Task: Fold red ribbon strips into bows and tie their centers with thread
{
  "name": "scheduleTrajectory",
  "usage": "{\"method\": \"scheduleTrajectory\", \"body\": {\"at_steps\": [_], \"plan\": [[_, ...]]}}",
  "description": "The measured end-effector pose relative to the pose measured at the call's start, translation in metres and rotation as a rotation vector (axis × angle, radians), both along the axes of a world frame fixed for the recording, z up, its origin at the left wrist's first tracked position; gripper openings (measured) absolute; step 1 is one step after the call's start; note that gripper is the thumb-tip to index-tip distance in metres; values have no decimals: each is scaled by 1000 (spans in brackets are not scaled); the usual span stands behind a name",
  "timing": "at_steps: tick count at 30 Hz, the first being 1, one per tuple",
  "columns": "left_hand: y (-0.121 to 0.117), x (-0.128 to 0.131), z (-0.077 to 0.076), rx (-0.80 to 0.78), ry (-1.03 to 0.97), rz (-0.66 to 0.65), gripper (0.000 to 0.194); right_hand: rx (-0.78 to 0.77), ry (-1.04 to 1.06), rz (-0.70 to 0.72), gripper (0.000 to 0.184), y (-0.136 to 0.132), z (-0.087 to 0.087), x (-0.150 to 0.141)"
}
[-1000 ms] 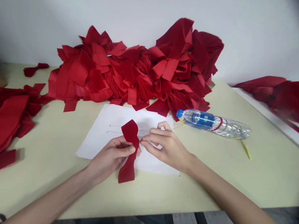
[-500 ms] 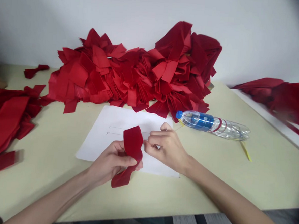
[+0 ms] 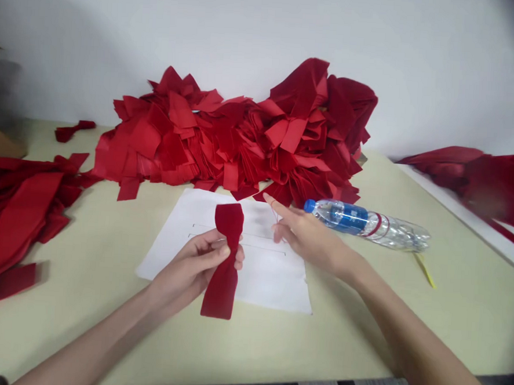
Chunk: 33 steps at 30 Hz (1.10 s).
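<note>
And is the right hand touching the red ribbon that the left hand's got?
Apart: the head view shows white paper in the gap between the right hand and the red ribbon.

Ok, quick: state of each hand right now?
Left hand: closed, pinching a red strip.
Right hand: partly open; whether it holds anything thin cannot be told.

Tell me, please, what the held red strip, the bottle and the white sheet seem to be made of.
Red strip: probably matt, velvet-like fabric; its deep red shows no shine and it curves softly.
Bottle: likely glossy clear plastic; its see-through body has bright highlights.
White sheet: apparently matt paper, lying thin and flat.
</note>
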<state>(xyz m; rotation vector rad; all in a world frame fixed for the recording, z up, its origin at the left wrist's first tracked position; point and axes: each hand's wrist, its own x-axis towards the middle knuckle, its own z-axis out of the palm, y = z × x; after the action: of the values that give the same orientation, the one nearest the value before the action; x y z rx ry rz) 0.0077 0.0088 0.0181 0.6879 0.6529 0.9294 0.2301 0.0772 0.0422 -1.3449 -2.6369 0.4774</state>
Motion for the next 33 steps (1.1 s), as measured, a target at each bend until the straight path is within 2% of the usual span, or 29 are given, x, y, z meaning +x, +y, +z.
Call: {"method": "scheduleTrajectory", "body": {"at_steps": [4,6,8,9,11,13,15,18,21,24,27,33], "plan": [[1,-4,3,9,91,-18,14,105,-159,26,24,13,25,18],[0,-4,4,8,115,-33,17,137,-189,-95,30,20,38,26],[1,-5,5,7,132,-44,17,222,-195,-282,34,26,49,31],[1,-5,5,6,144,-49,17,280,-211,-329,35,28,52,32],[1,-7,4,-3,182,-62,19,395,-236,-307,32,31,55,32],[1,-9,4,-14,248,-91,22,413,-185,-237,39,30,50,26],[1,-10,4,14,334,-134,23,312,-16,-220,45,24,39,14],[-1,-10,4,175,485,-191,19,-92,223,-50,45,9,18,-10],[-4,-10,5,343,655,-226,23,-494,315,108,49,-1,4,-27],[-6,-12,3,373,788,-243,16,-790,338,180,40,-2,-2,-30],[-3,-17,0,301,786,-263,14,-927,435,109,29,1,-5,-25],[10,-40,-2,139,758,-296,18,-957,572,-159,24,2,-14,-17]]}}
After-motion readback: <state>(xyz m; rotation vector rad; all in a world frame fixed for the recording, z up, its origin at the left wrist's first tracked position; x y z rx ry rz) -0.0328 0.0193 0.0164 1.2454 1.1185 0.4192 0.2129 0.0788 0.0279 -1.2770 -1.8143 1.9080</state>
